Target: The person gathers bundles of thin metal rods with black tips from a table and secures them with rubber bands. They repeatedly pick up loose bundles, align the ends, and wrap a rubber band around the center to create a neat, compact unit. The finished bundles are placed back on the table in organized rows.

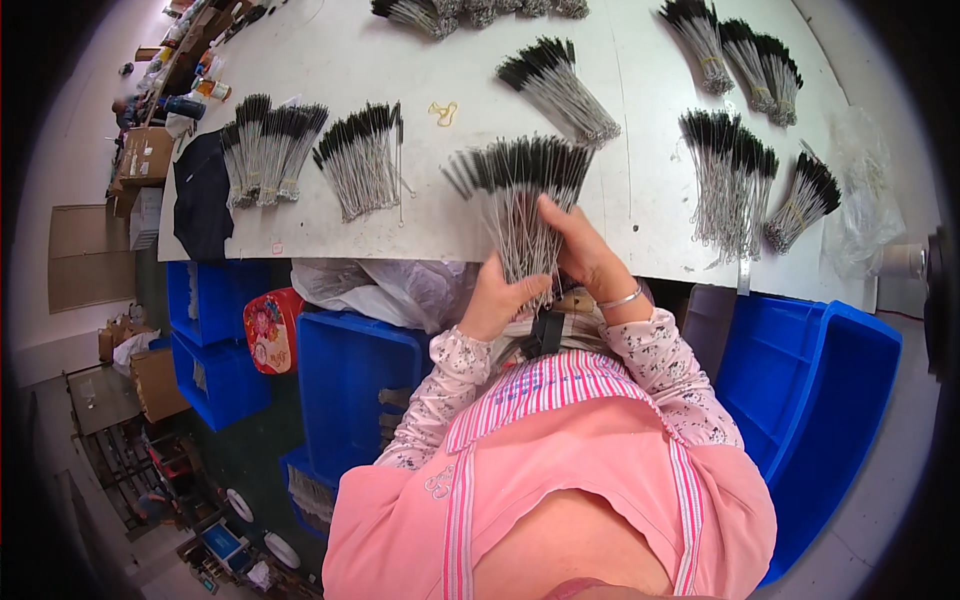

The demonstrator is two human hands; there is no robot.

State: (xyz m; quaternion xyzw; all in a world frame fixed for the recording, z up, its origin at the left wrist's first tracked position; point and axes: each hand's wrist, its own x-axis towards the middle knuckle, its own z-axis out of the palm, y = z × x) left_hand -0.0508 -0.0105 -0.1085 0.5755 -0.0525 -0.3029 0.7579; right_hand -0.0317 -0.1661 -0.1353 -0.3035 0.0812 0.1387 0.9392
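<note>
A fanned bunch of thin wire-handled brushes (525, 185) with black bristle tips stands upright at the table's front edge, between my hands. My left hand (495, 300) is closed round the lower left of the wire handles. From the right, my right hand (592, 258) grips the same bunch, its thumb up along the wires; its other fingers are partly hidden. Just beyond lies another pile of brushes (570, 95). Yellow rubber bands (443, 113) rest on the white table (450, 215) to its left.
More brush bundles lie at the left (360, 165), right (730, 185) and far edge (480, 12). A dark cloth (203, 195) and a clear plastic bag (865, 195) lie near the table's sides. Blue bins (820, 400) flank me below, beside a red container (272, 332).
</note>
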